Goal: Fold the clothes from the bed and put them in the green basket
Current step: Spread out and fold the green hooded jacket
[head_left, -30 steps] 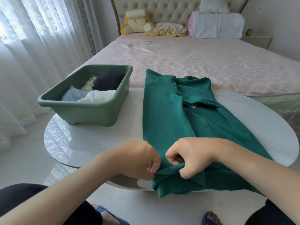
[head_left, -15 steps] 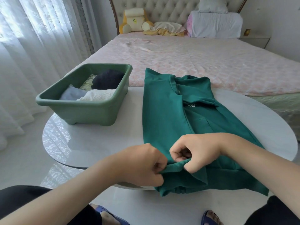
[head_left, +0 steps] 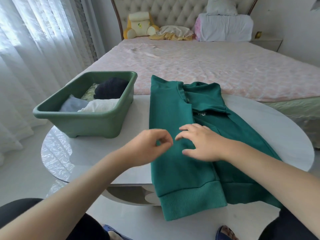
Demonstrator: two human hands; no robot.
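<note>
A dark green sweatshirt [head_left: 171, 108] lies lengthwise on the round white table [head_left: 97, 153], folded into a long strip. Its ribbed hem hangs over the near edge. My left hand [head_left: 152, 144] hovers over the sweatshirt's left edge with loosely curled fingers and holds nothing. My right hand [head_left: 202, 142] is spread flat over the middle of the sweatshirt, fingers straight. The green basket [head_left: 83, 116] stands on the table to the left and holds folded clothes: a dark one, a white one, a pale blue one and a patterned one.
The bed [head_left: 216, 66] with a pink cover lies beyond the table, with a plush toy [head_left: 138, 25], a crumpled cloth [head_left: 173, 32] and pillows at the headboard. White curtains [head_left: 34, 49] hang at the left. My knees and slippers are below the table's edge.
Both hands let go of the hem they were pinching at the near edge and moved up over the middle of the sweatshirt. The hem now lies flat and hangs off the table.
</note>
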